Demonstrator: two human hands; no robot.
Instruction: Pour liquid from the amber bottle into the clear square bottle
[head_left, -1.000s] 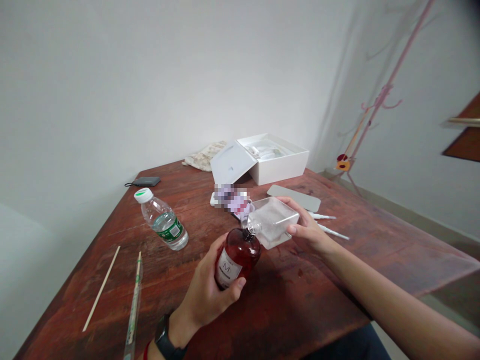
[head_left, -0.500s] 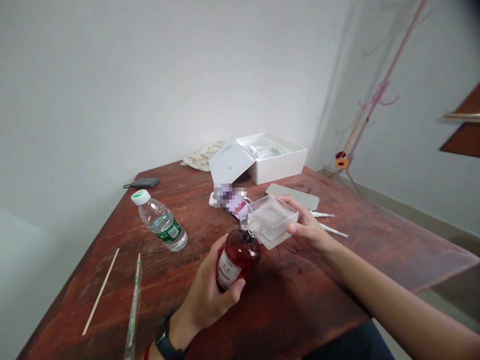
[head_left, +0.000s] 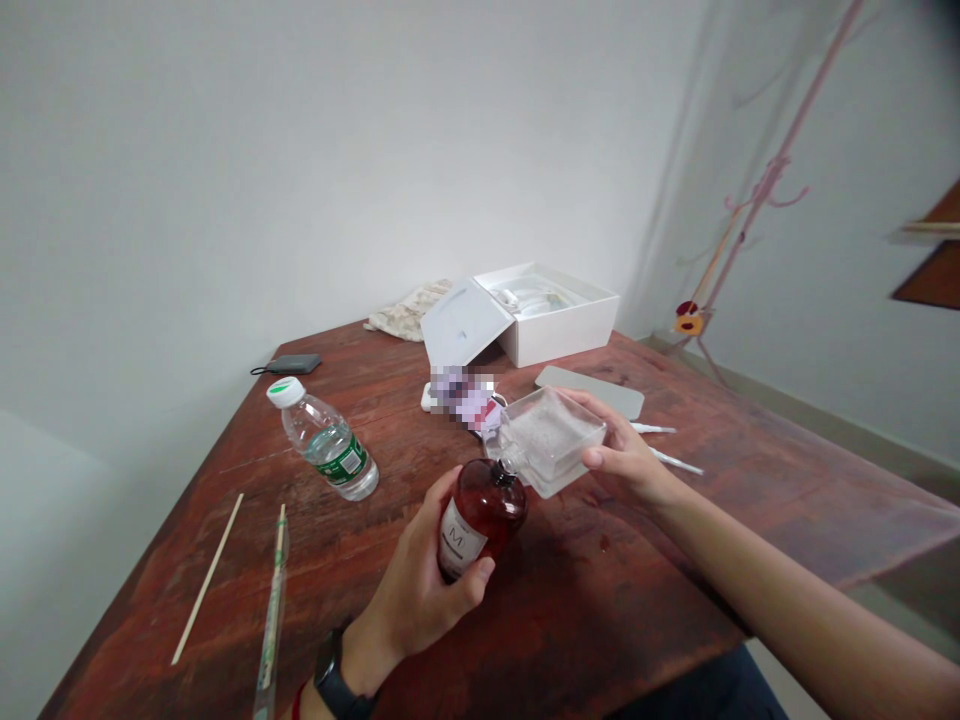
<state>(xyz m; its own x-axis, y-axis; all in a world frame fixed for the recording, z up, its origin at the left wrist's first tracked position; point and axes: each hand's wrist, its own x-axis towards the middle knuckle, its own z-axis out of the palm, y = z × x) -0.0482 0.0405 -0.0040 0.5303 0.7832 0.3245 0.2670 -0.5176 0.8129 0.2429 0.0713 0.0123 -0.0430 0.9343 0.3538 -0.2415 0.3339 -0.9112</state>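
Observation:
My left hand (head_left: 416,590) grips a dark red round bottle (head_left: 480,517) with a white label, held upright above the wooden table (head_left: 570,600). In my right hand (head_left: 626,460) is a clear square bottle (head_left: 551,440), tipped on its side with its neck touching the mouth of the red bottle. A black watch sits on my left wrist.
A water bottle (head_left: 326,440) with a green label lies to the left. Two thin sticks (head_left: 210,575) lie near the left front edge. Farther back are an open white box (head_left: 551,315), a grey flat case (head_left: 589,392), a dark device (head_left: 294,364), a cloth (head_left: 409,312) and white droppers (head_left: 671,460).
Both hands and the two bottles have shifted slightly right and down in view; the clear bottle stays tipped against the red bottle's mouth.

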